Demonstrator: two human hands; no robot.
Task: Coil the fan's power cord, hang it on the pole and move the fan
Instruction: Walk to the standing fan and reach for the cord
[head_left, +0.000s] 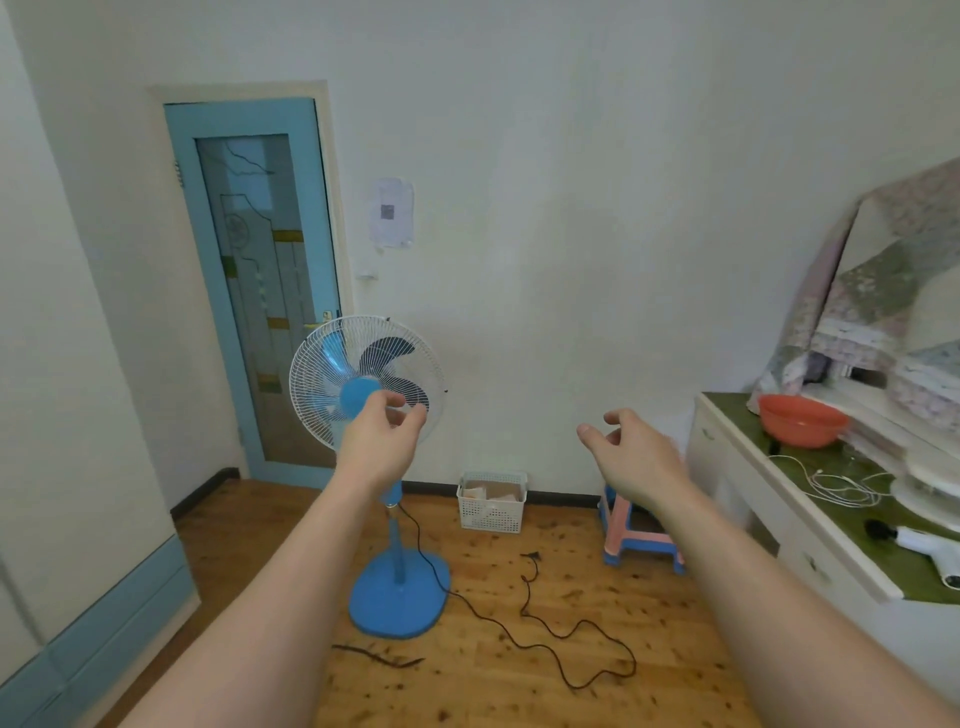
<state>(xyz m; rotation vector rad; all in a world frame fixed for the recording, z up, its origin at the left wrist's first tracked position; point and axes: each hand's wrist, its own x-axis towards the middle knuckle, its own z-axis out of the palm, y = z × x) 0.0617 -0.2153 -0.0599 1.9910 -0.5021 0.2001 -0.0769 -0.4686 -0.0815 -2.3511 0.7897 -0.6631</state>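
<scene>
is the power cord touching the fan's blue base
Touching. The head view shows the power cord drop from the pole, cross the right edge of the fan's blue base, then trail loose over the floor.

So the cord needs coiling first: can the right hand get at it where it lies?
Probably yes: the cord lies loose on bare floor, nothing on it, though the right hand is raised well above.

One fan (366, 382), one power cord (524, 631), two hands (375, 447)
</scene>
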